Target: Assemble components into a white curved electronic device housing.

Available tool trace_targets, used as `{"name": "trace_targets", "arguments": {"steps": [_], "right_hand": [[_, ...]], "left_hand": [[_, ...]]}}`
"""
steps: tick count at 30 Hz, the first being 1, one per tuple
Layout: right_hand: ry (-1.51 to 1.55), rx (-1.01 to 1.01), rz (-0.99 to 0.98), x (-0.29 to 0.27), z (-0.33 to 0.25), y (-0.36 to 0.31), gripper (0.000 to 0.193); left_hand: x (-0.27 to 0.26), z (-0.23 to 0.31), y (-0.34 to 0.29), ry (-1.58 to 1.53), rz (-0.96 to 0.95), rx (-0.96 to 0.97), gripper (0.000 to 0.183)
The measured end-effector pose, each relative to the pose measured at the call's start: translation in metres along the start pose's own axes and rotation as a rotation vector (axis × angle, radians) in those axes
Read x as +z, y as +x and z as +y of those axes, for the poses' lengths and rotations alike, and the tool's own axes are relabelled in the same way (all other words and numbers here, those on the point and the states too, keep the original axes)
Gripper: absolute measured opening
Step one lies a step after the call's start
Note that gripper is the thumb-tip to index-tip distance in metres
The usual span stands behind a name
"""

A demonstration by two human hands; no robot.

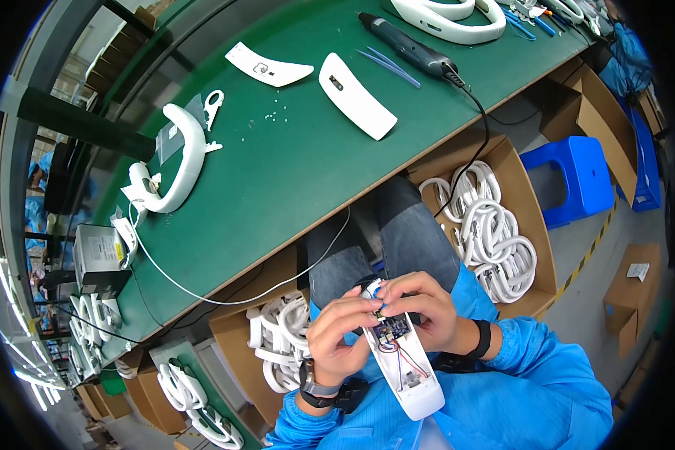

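**Open white casing held over the lap**

A white curved casing (405, 364), open with a small circuit board (391, 328) and red wires showing, sits above the person's lap, below the table (277, 187) edge. The left hand (340, 337) grips its side; the right hand (421, 304) pinches its upper end. On the table lie white curved covers (356, 95) and an electric screwdriver (409, 46). Cardboard boxes (529, 225) of white parts stand alongside.
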State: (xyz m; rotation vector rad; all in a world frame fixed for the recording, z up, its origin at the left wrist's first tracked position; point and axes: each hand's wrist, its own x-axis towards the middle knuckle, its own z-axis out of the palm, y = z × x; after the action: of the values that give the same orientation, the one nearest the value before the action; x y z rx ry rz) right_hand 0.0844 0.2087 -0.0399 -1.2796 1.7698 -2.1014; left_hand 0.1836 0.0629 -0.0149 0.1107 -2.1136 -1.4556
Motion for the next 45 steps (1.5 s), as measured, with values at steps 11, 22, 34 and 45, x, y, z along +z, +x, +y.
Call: {"name": "trace_targets", "arguments": {"steps": [11, 22, 34, 45], "right_hand": [[0.26, 0.027, -0.066, 0.015, 0.011, -0.009, 0.031], [0.232, 0.009, -0.157, 0.018, 0.003, -0.009, 0.028], [0.2, 0.021, -0.176, 0.025, -0.007, -0.02, 0.029], [0.108, -0.058, -0.2, 0.029, -0.014, -0.027, 0.034]], "left_hand": [[-0.055, 0.023, 0.058, 0.05, -0.596, -0.071, 0.019], [-0.066, 0.031, 0.061, 0.075, -0.722, -0.077, 0.014], [-0.068, 0.032, 0.031, 0.044, -0.708, -0.142, 0.011], [-0.07, 0.035, 0.009, 0.052, -0.599, -0.163, 0.01]]}}
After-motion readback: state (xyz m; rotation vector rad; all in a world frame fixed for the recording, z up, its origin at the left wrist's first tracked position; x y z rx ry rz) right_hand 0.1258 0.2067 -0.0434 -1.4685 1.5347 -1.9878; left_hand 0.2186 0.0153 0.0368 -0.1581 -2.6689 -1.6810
